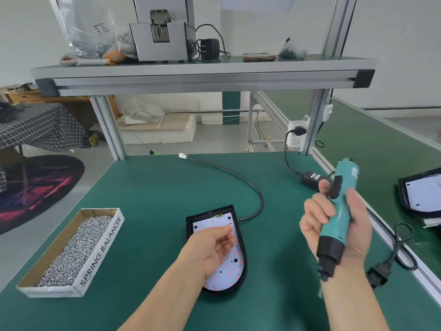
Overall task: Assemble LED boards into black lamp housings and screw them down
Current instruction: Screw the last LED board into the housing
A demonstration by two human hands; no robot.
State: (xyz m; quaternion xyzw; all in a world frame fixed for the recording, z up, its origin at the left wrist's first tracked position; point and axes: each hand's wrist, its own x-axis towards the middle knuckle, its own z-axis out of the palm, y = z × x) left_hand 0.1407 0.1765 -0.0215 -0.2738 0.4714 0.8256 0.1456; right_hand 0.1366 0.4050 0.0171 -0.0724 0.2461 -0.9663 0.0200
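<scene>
right hand (358, 230) clenched around teal electric screwdriver (341, 211); left hand (214, 249) above led board (226, 275) in black lamp housing (244, 266), grip indiscernible.

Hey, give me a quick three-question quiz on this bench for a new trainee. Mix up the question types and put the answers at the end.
1. True or false: the right hand grips the screwdriver.
2. Where does the box of screws sit? A) on the table, left of the lamp housing; B) on the table, right of it; C) up on the shelf.
3. Fill the gap: the housing's black cable ends in a ___ plug.

Key: 1 true; 2 A; 3 white.
</scene>
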